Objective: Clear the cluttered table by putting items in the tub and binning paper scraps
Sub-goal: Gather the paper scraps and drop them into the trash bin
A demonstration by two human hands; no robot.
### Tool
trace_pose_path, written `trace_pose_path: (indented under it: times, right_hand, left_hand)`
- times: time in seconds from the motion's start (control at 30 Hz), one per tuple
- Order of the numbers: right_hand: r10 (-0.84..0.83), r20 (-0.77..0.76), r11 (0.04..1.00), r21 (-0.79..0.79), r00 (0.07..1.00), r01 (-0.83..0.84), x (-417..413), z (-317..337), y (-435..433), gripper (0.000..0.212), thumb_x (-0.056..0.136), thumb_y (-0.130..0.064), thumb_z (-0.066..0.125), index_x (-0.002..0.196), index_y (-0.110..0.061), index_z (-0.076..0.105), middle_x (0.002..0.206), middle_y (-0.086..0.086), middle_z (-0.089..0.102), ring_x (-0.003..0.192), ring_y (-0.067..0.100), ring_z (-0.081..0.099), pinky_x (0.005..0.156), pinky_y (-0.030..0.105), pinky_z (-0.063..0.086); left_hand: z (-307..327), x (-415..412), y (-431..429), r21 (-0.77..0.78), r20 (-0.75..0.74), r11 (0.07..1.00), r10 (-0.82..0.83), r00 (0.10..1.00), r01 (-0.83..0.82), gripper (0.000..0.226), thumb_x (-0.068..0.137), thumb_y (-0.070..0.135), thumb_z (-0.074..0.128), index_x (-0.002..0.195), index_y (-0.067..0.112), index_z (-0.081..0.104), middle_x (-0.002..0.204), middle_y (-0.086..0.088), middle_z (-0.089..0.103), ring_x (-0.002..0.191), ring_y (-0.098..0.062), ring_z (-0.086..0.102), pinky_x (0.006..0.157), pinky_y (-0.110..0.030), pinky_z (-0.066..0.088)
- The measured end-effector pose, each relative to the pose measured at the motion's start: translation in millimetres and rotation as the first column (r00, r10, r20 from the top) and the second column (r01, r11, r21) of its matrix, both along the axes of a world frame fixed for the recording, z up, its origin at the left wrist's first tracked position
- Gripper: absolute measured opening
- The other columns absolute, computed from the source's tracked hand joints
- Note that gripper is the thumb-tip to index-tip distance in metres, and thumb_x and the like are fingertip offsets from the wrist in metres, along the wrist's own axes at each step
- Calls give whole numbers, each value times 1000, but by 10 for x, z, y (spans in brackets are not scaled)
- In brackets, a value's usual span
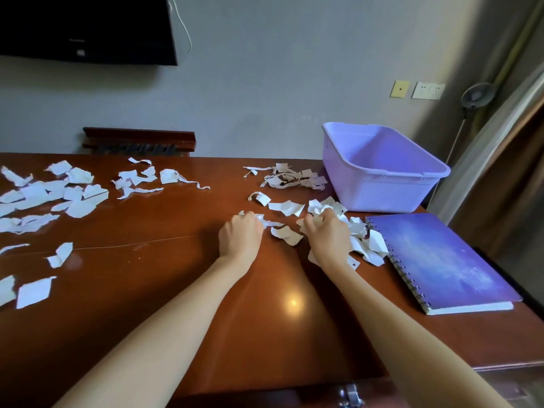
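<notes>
Head cam, looking down on a brown wood table (265, 313).

- L hand (242, 234): knuckles up, fingers curled down over the paper scraps (287, 235) mid-table, white bits poking out at the fingertips. Grip is narrow and closed on paper; how much is in the palm is hidden.
- R hand (327, 238): just beside the L, fingers curled into the thicker part of the same scatter, bunching scraps under the palm. Also closed on paper.
- Scraps run from between the hands rightwards, up to the edge of the notebook (441, 260).
- Notebook: purple cover, spiral-bound, lying flat and shut at the table's R side, nearer the cam than the tub.
- Tub (382, 192): lilac plastic, upright at the far R corner, apart from both hands. Visible inside shows no items.
- Far heap (294, 178): thin torn strips, just L of the tub.
- L-side scatter (73, 195): bigger white pieces across the far L of the table, well apart from the hands. A few more near the L edge.
- Bkgd: dark TV (88, 25) on a grey wall, wall sockets (428, 90).
</notes>
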State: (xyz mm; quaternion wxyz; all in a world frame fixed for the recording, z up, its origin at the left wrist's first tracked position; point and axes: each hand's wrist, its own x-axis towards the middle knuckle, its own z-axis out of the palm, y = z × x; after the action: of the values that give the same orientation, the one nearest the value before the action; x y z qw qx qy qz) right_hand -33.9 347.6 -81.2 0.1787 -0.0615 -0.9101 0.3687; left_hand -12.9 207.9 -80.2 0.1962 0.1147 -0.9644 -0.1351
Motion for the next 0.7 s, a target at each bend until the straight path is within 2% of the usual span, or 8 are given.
trace_pose_path:
  times: [0.1,0.27,0.33,0.43,0.5,0.57,0.67,0.7]
  right_hand:
    - [-33,3,938,-344,999,33,-70,144,20,23,87,-25,49,72,-8,43,65,3,48,72,25,46,56,29,32]
    - [-22,183,601,-783,983,159,-161,443,36,32,91,-24,48,62,-10,45,62,2,43,63,21,42,50,26,33]
    - [51,214,510,-845,976,159,-164,479,71,31,91,-26,48,64,-10,48,64,3,45,60,18,44,56,25,38]
    - [146,219,431,-892,965,138,-130,502,153,22,84,-29,51,83,-9,61,73,8,57,71,26,55,73,33,49]
    - [165,178,377,-920,970,105,-64,542,254,22,85,-25,51,68,-12,55,54,1,53,54,24,53,54,24,46]
    - [200,126,314,-948,972,59,37,572,397,34,91,-17,44,58,-15,43,45,-4,42,35,14,46,34,15,33]
    - [227,25,255,-966,974,-35,227,566,580,51,89,-4,34,40,-20,39,45,-5,36,39,15,33,30,15,28]
    - [233,24,275,-960,972,-43,297,558,630,56,86,-1,31,34,-20,36,47,-3,34,42,17,30,29,13,26]
  left_hand:
    - [130,-3,6,207,-123,978,52,991,-26,32,99,22,39,83,5,61,78,-11,60,75,-24,60,60,-31,46]
    - [453,30,110,514,-262,857,121,957,32,43,94,18,45,52,9,36,50,-2,34,50,-13,32,46,-24,21]
    - [559,59,147,600,-313,794,121,942,97,47,90,13,47,48,11,26,47,-2,26,46,-13,22,48,-25,18]
    - [672,133,211,699,-331,696,113,937,163,40,89,11,48,52,6,33,49,-5,28,51,-17,24,50,-26,18]
    - [743,233,289,738,-327,648,100,940,188,39,89,11,48,52,6,35,49,-5,30,51,-16,25,49,-25,19]
    - [804,358,380,773,-324,598,84,942,213,42,90,11,47,49,10,35,48,-3,32,48,-13,26,48,-24,21]
    - [859,531,536,812,-322,533,70,944,237,42,90,10,46,50,10,34,49,-2,32,48,-12,27,49,-23,21]
    - [856,578,593,830,-318,502,64,946,244,39,89,11,46,52,10,35,50,-2,31,50,-13,26,50,-24,21]
